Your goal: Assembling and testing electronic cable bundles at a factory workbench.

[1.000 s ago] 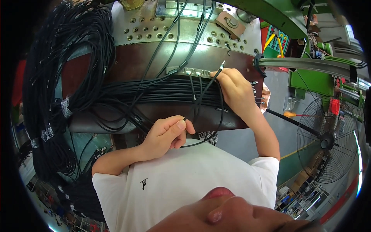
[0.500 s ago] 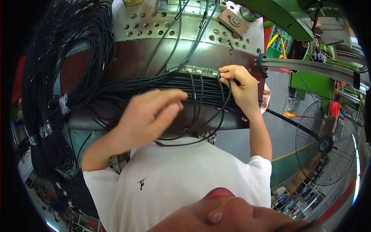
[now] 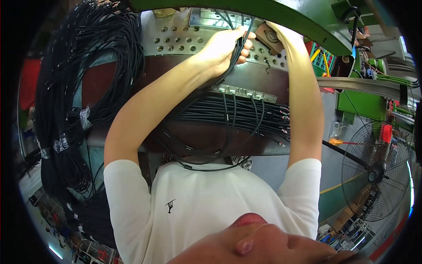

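Note:
My left hand (image 3: 231,49) is closed round several black cables (image 3: 234,66) above the perforated metal plate (image 3: 184,38). The cables rise past it toward a metal block (image 3: 220,18) at the far side. My right hand (image 3: 278,27) reaches far forward beside a bolted brown clamp block (image 3: 267,38); the green beam hides its fingers. Nearer to me lies a slotted metal strip (image 3: 239,91), with several black cable ends seated in it. Their cables loop down over a flat row of black cables (image 3: 206,110) on the brown bench edge (image 3: 198,132).
Overhead at the far side, a green machine beam (image 3: 303,22) crosses the view. A thick coil of black cables (image 3: 127,39) hangs at left, tied with clear wrap (image 3: 85,118). At right stand a control panel with coloured buttons (image 3: 320,64) and a black floor fan (image 3: 376,172).
Both hands have moved forward, away from me. My left hand has taken hold of the cables beyond the strip; my right hand has left the cable end at the strip's right.

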Tool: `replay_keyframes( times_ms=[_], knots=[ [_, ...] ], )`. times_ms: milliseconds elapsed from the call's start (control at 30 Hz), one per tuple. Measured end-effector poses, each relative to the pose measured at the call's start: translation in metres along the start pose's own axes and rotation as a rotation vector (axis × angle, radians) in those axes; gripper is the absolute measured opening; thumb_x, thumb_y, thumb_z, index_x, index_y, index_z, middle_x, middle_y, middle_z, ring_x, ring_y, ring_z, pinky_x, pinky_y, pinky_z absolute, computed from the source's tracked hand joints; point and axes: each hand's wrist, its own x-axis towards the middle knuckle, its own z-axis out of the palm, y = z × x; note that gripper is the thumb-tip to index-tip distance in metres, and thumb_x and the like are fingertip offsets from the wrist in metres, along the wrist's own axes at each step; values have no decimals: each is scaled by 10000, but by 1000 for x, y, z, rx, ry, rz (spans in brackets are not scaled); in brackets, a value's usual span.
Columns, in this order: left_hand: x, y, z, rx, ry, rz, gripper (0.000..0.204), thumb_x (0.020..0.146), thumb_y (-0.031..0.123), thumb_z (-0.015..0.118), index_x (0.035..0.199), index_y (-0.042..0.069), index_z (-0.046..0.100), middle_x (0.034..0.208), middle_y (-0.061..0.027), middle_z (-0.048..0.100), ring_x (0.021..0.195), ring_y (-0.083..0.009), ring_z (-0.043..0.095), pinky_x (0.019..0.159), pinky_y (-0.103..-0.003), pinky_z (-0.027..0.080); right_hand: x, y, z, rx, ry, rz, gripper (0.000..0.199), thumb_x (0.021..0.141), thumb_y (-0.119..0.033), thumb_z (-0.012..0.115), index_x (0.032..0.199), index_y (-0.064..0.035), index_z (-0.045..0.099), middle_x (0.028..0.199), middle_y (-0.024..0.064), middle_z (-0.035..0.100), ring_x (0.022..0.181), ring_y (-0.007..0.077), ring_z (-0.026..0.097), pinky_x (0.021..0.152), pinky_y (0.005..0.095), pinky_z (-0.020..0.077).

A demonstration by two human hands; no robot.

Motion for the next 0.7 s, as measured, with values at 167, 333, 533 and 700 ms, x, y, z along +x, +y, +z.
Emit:
replay_keyframes(
  times_ms=[167,333,533,700],
  knots=[
    [-19,14,-15,14,40,-2,353,1000,285,366,1068,-13,542,744,-7,518,601,-93,445,525,-216,397,-7,-59,16,242,-29,129,275,897,-248,498,961,-16,630,886,156,645,771,282,609,679,378,481],
    [-80,16,-19,9,81,-123,349,984,305,398,1052,10,571,715,6,491,599,-95,428,540,-254,391,-9,-131,-109,249,302,96,251,838,-309,619,813,-70,693,716,92,662,630,281,626,587,359,500],
    [-135,10,-25,92,35,-44,301,981,306,407,723,151,411,519,94,272,414,-26,207,368,-201,178,-42,-140,-119,570,273,198,165,771,-244,682,770,-79,682,677,60,631,618,229,605,582,330,486],
    [-211,49,-84,-145,175,178,326,972,314,409,682,166,387,494,89,240,393,-30,173,363,-216,131,-36,-189,-154,988,-41,157,210,842,-278,603,794,-78,645,752,81,631,720,261,587,652,355,474]
  ],
)
